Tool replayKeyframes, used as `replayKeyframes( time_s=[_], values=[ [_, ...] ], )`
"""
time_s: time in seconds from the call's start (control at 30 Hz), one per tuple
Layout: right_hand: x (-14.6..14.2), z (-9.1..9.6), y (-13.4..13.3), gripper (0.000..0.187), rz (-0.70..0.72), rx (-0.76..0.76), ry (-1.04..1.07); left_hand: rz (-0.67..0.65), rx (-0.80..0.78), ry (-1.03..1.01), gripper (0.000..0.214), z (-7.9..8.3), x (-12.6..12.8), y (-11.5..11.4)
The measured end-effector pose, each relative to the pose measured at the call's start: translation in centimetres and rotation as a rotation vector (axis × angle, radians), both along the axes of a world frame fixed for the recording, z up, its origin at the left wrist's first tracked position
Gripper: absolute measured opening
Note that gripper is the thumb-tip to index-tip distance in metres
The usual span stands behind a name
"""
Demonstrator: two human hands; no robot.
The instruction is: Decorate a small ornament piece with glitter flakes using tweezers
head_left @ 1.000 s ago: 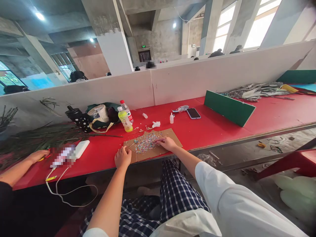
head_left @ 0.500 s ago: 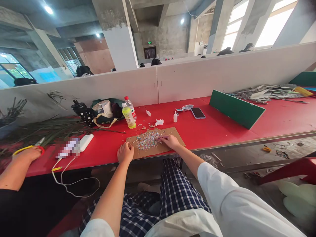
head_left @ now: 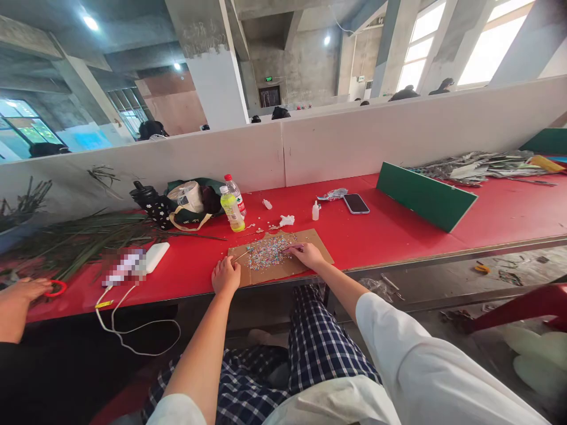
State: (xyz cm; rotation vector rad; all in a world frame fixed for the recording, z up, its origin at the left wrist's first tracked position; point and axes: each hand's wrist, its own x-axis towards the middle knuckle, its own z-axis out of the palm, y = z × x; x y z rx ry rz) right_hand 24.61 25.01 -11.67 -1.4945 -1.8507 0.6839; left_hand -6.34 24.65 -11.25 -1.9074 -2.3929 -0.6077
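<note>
A heap of coloured flecks (head_left: pixel 268 252) is spread on a cardboard sheet (head_left: pixel 318 248) on the red table (head_left: pixel 390 242). A thin pick (head_left: pixel 290 248) is pinched in the right hand (head_left: pixel 308 255), its tip at the heap's edge. The left hand (head_left: pixel 225 275) is rested at the sheet's near edge, just beside a thin stick (head_left: pixel 240 257) — whether that stick is gripped cannot be told.

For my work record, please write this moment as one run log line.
left hand: on edge of cardboard sheet | right hand: holds thin stick over coloured bits | co-worker's hand: near red scissors handle
</note>
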Motion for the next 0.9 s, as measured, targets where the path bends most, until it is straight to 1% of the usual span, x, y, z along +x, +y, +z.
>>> replayKeyframes(
  time_s=[0.2, 0.33, 0.5, 0.9],
  values=[
    [-0.07, -0.28, 0.20, 0.030, -0.028, 0.038, 0.006, 0.003, 0.003, 0.001, 0.042, -0.15, -0.06, 0.10],
    [-0.10, -0.20, 0.25, 0.032, -0.026, 0.066, 0.020, -0.007, 0.012, 0.004, 0.042, -0.25, -0.17, 0.22],
    [-0.08, -0.12, 0.23, 0.030, -0.019, 0.083, 0.032, -0.004, 0.013, 0.000, 0.042, -0.29, -0.20, 0.26],
    [0.03, -0.38, 0.37, 0.029, -0.043, 0.101, 0.081, 0.007, -0.005, -0.004, 0.043, 0.24, -0.01, -0.17]
  ],
)
